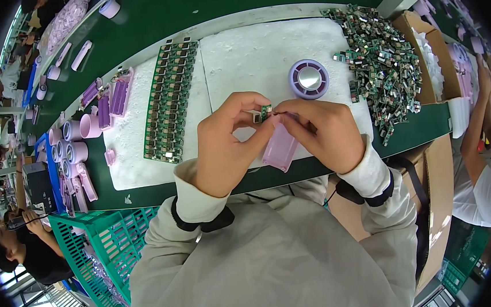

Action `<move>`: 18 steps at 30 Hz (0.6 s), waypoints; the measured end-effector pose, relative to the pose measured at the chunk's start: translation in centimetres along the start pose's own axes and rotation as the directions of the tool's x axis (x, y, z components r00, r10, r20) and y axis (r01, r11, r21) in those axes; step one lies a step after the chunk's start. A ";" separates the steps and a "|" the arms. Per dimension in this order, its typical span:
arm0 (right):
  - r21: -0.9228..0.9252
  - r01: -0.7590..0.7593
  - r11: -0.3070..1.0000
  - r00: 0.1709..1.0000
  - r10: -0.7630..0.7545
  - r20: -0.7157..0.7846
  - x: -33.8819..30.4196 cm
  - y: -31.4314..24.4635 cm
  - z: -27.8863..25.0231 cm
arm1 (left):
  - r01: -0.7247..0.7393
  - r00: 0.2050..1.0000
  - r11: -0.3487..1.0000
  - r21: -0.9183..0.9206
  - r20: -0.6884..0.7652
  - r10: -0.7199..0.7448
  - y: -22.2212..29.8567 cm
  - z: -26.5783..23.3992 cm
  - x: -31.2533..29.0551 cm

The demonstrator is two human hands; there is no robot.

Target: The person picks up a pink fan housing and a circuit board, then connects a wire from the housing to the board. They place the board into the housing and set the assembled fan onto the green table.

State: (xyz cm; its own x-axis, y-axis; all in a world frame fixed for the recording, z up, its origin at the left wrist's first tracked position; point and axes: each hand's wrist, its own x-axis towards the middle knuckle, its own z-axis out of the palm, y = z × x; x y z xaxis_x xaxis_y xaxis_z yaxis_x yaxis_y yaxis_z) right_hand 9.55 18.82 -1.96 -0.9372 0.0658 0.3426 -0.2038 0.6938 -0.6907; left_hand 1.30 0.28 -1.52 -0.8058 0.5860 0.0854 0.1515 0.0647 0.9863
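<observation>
- We judge the step in hand to be fine fingertip work between a small green circuit board (pixel 264 113) and a lavender rectangular housing (pixel 281 149).
- Our left hand (pixel 221 144) pinches the board between thumb and forefinger; our right hand (pixel 331 132) has thumb and fingers drawn together at the housing's upper end, seemingly gripping it.
- The housing slants between both hands, above the front edge of the white padded mat (pixel 263 48).
- The next move, we think, calls for a steady board and small, gentle fingertip adjustments, without tugging.
- The fingers hide the housing's upper end, and we cannot tell whether a wire joins it to the board.
- Exactly what the right fingertips pinch is too small to make out.
- In the heap of loose circuit boards (pixel 386 67), single pieces blur together.
</observation>
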 end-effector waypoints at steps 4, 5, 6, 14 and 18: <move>-0.009 0.001 1.000 1.000 -0.001 0.025 0.1 0.0 -0.2 | 0.020 1.000 0.994 0.107 -0.013 -0.019 -0.4 -0.2 0.4; -0.010 0.002 1.000 1.000 -0.001 0.030 0.1 -0.1 -0.2 | 0.032 0.999 0.991 0.131 -0.025 -0.029 -0.4 -0.3 0.5; -0.010 0.003 1.000 0.999 -0.002 0.036 0.1 -0.1 -0.2 | 0.032 0.999 0.991 0.131 -0.027 -0.029 -0.4 -0.2 0.6; 0.016 -0.038 0.999 0.998 0.037 0.041 -0.2 0.2 -0.4 | -0.379 0.921 0.830 0.409 0.083 0.380 0.5 0.9 1.5; 0.018 -0.037 0.999 0.998 0.036 0.043 -0.3 0.4 -0.5 | -0.486 0.870 0.762 0.429 0.156 0.468 0.2 0.9 1.6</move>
State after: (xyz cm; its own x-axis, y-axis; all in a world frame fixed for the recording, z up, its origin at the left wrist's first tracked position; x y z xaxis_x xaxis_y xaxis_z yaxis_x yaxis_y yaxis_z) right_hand 9.94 19.43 -2.00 -0.9551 0.0598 0.2901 -0.1744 0.6782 -0.7139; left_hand 0.51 1.96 -1.26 -0.5412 0.6658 0.5136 0.7525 0.1108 0.6492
